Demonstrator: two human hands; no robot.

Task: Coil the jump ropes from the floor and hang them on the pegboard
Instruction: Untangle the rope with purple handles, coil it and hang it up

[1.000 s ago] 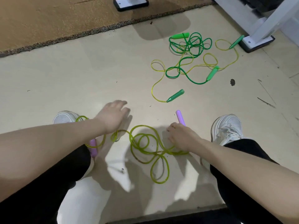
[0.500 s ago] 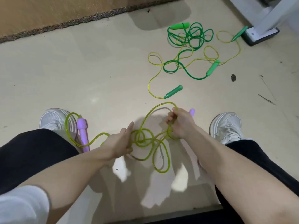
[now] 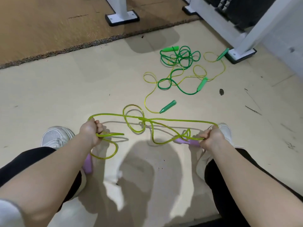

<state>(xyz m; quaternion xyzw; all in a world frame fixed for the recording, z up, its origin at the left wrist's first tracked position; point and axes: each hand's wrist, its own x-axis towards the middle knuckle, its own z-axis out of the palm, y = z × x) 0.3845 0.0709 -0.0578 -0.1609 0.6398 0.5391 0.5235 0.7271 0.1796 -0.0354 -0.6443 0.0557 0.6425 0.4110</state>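
A lime-green jump rope (image 3: 142,123) with purple handles stretches between my two hands above the floor, tangled into loops at its middle. My left hand (image 3: 91,133) grips the rope's cord; one purple handle (image 3: 87,163) hangs below that wrist. My right hand (image 3: 211,136) grips the cord beside the other purple handle (image 3: 185,141). Farther away on the floor lie a dark green rope (image 3: 178,63) and a thin yellow rope (image 3: 150,94), both with green handles, tangled together. The pegboard is not in view.
My white shoes (image 3: 55,136) stand on the pale floor either side of the rope. A brown mat (image 3: 49,27) covers the floor at the far left. White frame legs with black feet (image 3: 122,18) stand at the back and at the right (image 3: 241,54).
Both hands lifted the lime rope off the floor and pulled apart, stretching it wide. The purple handles came up with it. The view tilted up, showing the frame legs.
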